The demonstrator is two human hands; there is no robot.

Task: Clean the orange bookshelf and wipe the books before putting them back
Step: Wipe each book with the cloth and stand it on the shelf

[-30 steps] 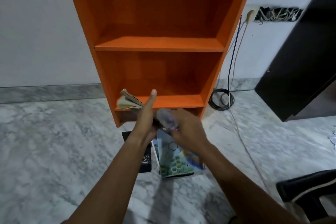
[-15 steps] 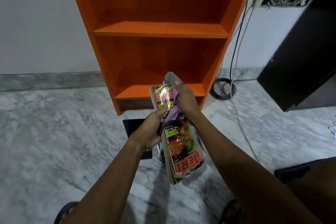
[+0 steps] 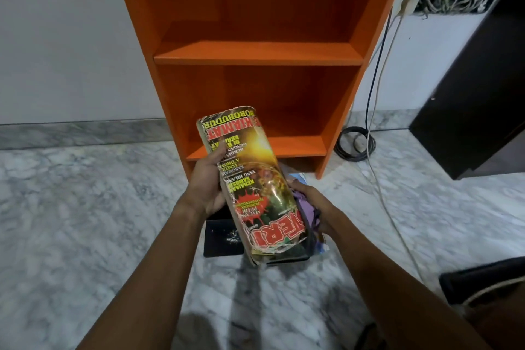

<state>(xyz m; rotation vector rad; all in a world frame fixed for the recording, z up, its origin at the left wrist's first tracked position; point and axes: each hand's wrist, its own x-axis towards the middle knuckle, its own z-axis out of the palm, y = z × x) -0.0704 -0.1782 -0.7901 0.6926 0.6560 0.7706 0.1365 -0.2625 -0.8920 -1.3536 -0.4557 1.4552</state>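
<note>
Hands (image 3: 208, 185) around worn magazine (image 3: 250, 179), upside-down "KIAMAT", "BOROBUDUR", perhaps "MISTERI"

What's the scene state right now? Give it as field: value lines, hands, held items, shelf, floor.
left hand: grips the magazine stack on its left edge
right hand: holds a purple cloth against the stack's right side
magazine stack: held in the air in front of the shelf, cover up, worn edges
orange bookshelf: visible shelves bare
floor: marble; a black book lies under the hands
cables: run from the wall socket to a coil beside the shelf
</note>
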